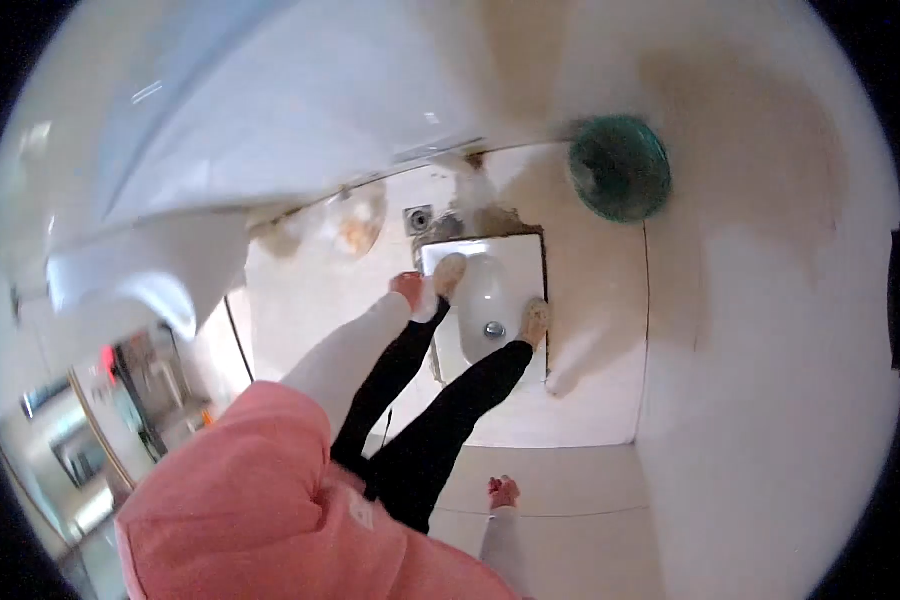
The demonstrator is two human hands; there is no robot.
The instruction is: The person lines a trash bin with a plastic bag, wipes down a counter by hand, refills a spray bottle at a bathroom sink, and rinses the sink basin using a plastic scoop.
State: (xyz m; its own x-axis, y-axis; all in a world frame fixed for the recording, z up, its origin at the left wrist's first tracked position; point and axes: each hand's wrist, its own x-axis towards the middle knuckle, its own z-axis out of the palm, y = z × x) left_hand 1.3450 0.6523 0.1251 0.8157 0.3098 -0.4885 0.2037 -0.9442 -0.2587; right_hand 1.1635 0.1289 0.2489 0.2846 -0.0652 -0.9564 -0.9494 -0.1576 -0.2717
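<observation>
My left hand [406, 288] is closed, below a white sleeve. Beside its fingers is a small white thing [427, 301], perhaps paper or cloth, too blurred to name; the hand appears to grip it. This hand is near my beige shoe [450, 275]. My right hand [504, 492] hangs over the floor tiles with its fingers curled, and whatever may be inside them is hidden. Under me is a white squat toilet [482, 290] set in the floor, with my other beige shoe [535, 323] at its right side.
A green bin [620, 168] stands in the far right corner against stained walls. A floor drain [420, 219] lies beyond the toilet. On the left, a white basin [150, 275] juts out. A doorway [95, 420] shows at lower left, with blurred items behind it.
</observation>
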